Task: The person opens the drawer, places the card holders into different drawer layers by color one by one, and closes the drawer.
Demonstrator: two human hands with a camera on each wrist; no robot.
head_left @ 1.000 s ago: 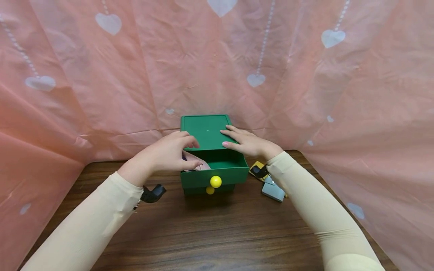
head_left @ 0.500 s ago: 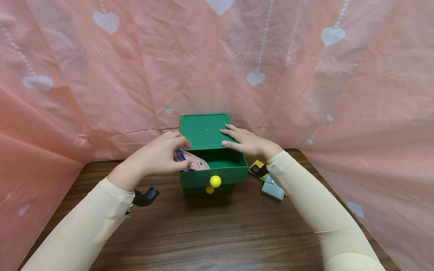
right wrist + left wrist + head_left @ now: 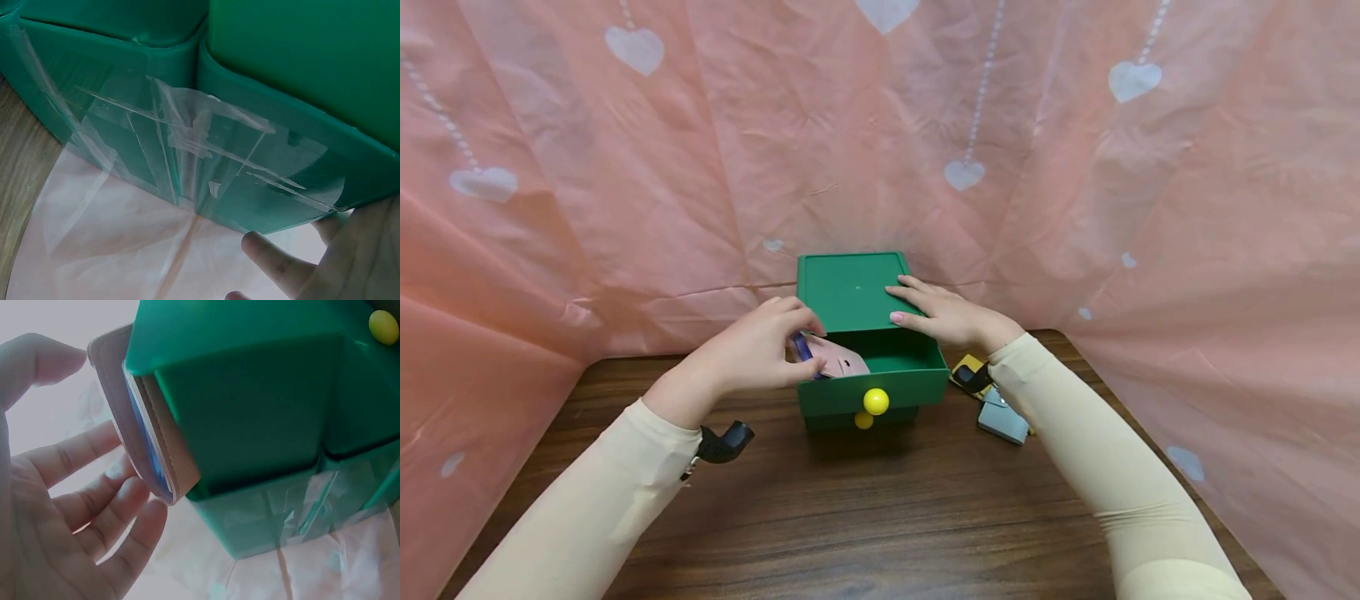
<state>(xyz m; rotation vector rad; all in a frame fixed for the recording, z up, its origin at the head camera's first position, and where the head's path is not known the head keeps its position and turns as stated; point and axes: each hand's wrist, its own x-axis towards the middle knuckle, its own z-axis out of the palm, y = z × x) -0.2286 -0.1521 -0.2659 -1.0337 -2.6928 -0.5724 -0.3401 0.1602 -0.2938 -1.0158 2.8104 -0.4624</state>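
Note:
A green drawer box [image 3: 850, 287] stands at the back of the table, its upper drawer [image 3: 835, 397] pulled out. Tilted in the drawer's left end is a pink wallet [image 3: 842, 358] with a blue-purple inside edge. My left hand [image 3: 756, 346] grips this wallet, thumb on one edge and fingertips on the opposite one. In the left wrist view the wallet [image 3: 119, 394] sticks out past the drawer's side wall. Spread over the box's right top edge, my right hand [image 3: 951, 318] rests with its fingers extended.
A light blue wallet [image 3: 1003, 418] and a yellow item [image 3: 967, 364] lie on the wooden table [image 3: 880, 517], right of the box. Yellow knobs [image 3: 876, 402] jut from the drawer fronts. A pink heart-printed curtain [image 3: 850, 167] hangs close behind; clear tape [image 3: 187, 125] spans the box's side.
My left hand has shifted slightly left, and more of the pink wallet and its blue-purple edge now shows above the drawer. The right hand has stayed on the box.

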